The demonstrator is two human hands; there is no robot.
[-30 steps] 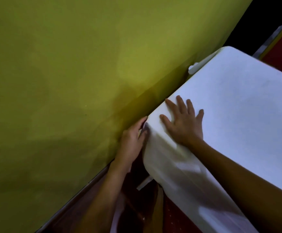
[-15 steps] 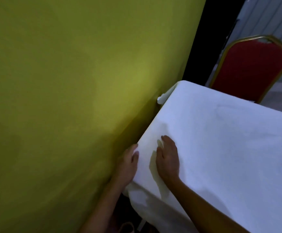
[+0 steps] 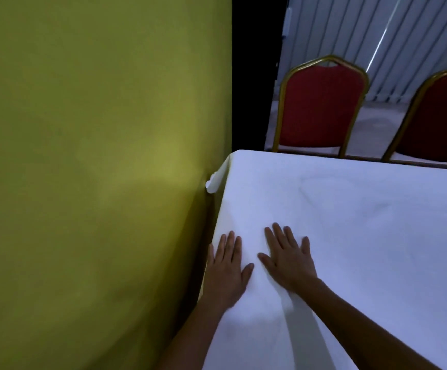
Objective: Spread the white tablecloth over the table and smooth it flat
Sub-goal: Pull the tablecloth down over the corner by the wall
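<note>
Tablecloth (image 3: 350, 222): left hand (image 3: 226, 271) now flat on top beside right hand (image 3: 289, 259)

The left hand (image 3: 226, 273) no longer pinches the edge of the white tablecloth (image 3: 350, 222) in the gap beside the yellow wall (image 3: 83, 156). It now lies flat on top of the cloth, fingers straight, close to the wall-side edge. The right hand (image 3: 287, 260) now has its fingers spread, while half a second ago they were close together. The view is higher now, so a red chair (image 3: 321, 108) and a second red chair (image 3: 441, 116) come into sight behind the far edge of the cloth.
</note>
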